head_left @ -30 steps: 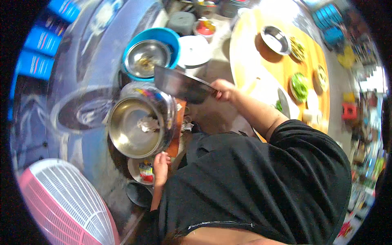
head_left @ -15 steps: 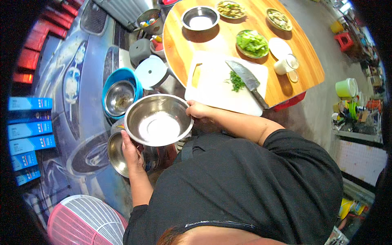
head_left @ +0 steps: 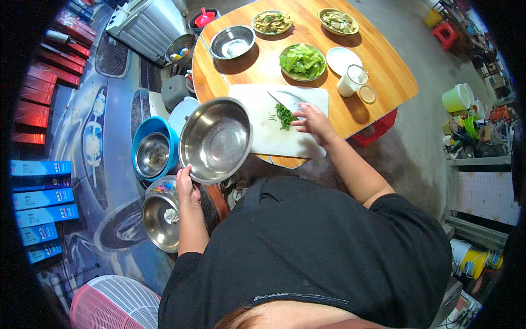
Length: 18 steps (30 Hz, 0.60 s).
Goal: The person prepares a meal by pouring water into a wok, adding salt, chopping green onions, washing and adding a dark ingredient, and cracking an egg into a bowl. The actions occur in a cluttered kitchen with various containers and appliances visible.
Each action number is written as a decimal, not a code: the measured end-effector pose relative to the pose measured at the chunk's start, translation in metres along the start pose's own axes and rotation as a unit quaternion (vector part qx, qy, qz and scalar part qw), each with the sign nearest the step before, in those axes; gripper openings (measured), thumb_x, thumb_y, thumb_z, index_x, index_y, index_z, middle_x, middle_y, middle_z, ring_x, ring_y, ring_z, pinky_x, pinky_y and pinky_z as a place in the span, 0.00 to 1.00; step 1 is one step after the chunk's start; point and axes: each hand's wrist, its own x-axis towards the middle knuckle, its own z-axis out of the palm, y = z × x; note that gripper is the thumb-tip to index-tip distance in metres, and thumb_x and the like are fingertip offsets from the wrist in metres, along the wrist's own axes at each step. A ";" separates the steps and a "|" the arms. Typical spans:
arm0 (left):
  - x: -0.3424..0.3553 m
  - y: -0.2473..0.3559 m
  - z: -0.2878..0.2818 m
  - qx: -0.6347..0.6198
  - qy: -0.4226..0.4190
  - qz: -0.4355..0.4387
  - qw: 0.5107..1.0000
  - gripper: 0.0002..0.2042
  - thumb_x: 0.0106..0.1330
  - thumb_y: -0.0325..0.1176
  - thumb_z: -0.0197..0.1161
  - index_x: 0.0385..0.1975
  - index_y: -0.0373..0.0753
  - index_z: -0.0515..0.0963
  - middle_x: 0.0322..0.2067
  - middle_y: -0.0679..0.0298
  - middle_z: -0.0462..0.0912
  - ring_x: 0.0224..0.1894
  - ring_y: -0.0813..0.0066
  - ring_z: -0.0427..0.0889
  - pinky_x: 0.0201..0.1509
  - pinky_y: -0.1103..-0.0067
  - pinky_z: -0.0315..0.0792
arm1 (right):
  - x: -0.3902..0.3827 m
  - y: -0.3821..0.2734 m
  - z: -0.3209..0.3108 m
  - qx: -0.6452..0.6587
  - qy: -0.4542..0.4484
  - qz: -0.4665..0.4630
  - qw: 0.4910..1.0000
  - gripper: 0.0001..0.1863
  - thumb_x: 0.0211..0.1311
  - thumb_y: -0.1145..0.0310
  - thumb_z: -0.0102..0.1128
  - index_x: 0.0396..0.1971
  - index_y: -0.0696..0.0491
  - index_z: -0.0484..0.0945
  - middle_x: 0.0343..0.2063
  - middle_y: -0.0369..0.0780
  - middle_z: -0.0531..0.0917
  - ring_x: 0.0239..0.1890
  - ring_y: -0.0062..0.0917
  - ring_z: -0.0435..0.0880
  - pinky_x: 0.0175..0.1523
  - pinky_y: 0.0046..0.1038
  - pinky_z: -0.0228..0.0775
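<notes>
A large steel bowl (head_left: pixel 215 140) is tilted in my left hand (head_left: pixel 188 186), whose fingers grip its lower left rim. My right hand (head_left: pixel 313 123) is open, with fingers spread over the white cutting board (head_left: pixel 255 134) on the wooden table. Chopped green herbs (head_left: pixel 283 114) lie on the board beside a large knife (head_left: pixel 279 97), mostly hidden behind that hand. Below the held bowl sits another steel bowl (head_left: pixel 156 225) with a crumpled white scrap in it.
The table (head_left: pixel 389 90) holds plates of leafy greens (head_left: pixel 301 61) and other food (head_left: pixel 272 22), a steel bowl (head_left: pixel 232 42), a saucer and a white jar (head_left: pixel 350 83). At left stands a blue basin (head_left: pixel 139 131) with a bowl inside; a red stool (head_left: pixel 375 129) is under the table.
My right hand has released the bowl and moved right, over the board. The bowl in my left hand has risen toward the table and tilted. The view has shifted.
</notes>
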 end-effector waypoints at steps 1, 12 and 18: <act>0.010 -0.002 0.008 -0.026 -0.002 -0.003 1.000 0.06 0.63 0.26 0.56 0.38 0.35 0.72 0.36 0.58 0.80 0.38 0.67 0.81 0.43 0.72 0.76 | -0.001 -0.002 -0.018 0.010 0.029 -0.005 1.000 0.24 0.71 0.55 0.44 0.59 0.55 0.63 0.46 0.44 0.78 0.37 0.26 0.83 0.37 0.23 0.76; 0.143 -0.023 0.116 0.078 -0.066 0.055 0.993 0.10 0.67 0.34 0.59 0.26 0.41 0.67 0.23 0.71 0.71 0.24 0.82 0.68 0.28 0.82 0.64 | -0.038 -0.001 -0.048 0.003 0.222 -0.073 0.972 0.19 0.72 0.59 0.45 0.56 0.54 0.65 0.44 0.42 0.78 0.34 0.24 0.82 0.34 0.21 0.74; 0.208 -0.050 0.106 0.217 -0.175 0.068 0.958 0.15 0.70 0.38 0.53 0.47 0.33 0.73 0.43 0.59 0.77 0.45 0.70 0.76 0.49 0.72 0.70 | -0.074 0.018 -0.027 -0.042 0.257 -0.068 0.963 0.22 0.70 0.56 0.47 0.56 0.54 0.65 0.44 0.41 0.78 0.34 0.22 0.82 0.34 0.22 0.74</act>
